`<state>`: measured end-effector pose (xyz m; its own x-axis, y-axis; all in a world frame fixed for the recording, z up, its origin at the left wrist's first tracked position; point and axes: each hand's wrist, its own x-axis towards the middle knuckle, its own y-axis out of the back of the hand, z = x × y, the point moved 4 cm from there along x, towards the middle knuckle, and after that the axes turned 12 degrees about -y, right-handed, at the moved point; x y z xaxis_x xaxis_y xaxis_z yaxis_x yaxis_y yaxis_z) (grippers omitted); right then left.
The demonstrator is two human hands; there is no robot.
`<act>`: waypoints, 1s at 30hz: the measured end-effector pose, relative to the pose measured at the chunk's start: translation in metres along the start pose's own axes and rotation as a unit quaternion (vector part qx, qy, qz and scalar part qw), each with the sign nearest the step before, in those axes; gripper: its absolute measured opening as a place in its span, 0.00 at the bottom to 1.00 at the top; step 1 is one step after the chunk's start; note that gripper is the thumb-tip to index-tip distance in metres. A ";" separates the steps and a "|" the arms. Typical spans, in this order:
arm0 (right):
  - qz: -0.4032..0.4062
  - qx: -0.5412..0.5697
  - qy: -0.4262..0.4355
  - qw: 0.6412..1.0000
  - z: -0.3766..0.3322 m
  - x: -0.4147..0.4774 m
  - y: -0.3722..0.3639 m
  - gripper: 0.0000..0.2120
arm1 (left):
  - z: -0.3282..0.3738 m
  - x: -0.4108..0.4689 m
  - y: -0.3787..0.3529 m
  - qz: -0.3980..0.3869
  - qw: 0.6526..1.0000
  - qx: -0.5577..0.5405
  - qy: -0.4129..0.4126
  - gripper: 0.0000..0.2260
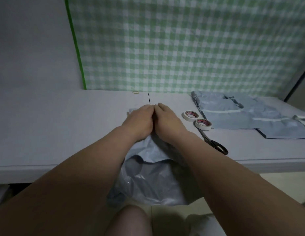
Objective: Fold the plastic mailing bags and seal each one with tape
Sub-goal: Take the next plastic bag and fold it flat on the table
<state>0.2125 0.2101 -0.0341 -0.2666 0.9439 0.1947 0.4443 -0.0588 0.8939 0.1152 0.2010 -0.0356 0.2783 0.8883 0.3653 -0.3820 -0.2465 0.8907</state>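
A pale blue plastic mailing bag (148,174) lies across the table's front edge, its lower part hanging down crumpled toward my lap. My left hand (139,120) and my right hand (167,118) lie side by side, palms down with fingers stretched, pressing the bag's far part flat against the table. Two rolls of white tape (190,115) (203,124) lie just right of my right hand. A pile of more blue mailing bags (237,114) is spread at the right.
Black-handled scissors (214,142) lie near the front edge, right of my right arm. A rubber band (135,92) rests at the white table's (54,126) back. A green checked cloth (182,45) hangs behind. My knee (129,220) shows below.
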 end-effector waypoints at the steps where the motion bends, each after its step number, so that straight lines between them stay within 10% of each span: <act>1: -0.018 -0.012 0.002 1.000 0.001 -0.001 -0.007 0.21 | 0.000 -0.004 -0.001 0.007 1.000 -0.009 -0.003 0.17; 17: 0.015 0.001 0.033 0.999 0.004 -0.017 0.007 0.26 | -0.002 -0.023 0.023 0.010 0.999 -0.015 -0.042 0.13; 30: -0.087 -0.002 -0.036 0.996 0.013 -0.014 0.010 0.27 | -0.001 -0.020 0.010 -0.032 0.991 0.091 0.092 0.10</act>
<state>0.2313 0.2007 -0.0330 -0.2773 0.9608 0.0083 0.3934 0.1056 0.9133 0.1044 0.1809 -0.0344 0.1255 0.9556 0.2666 -0.1987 -0.2391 0.9504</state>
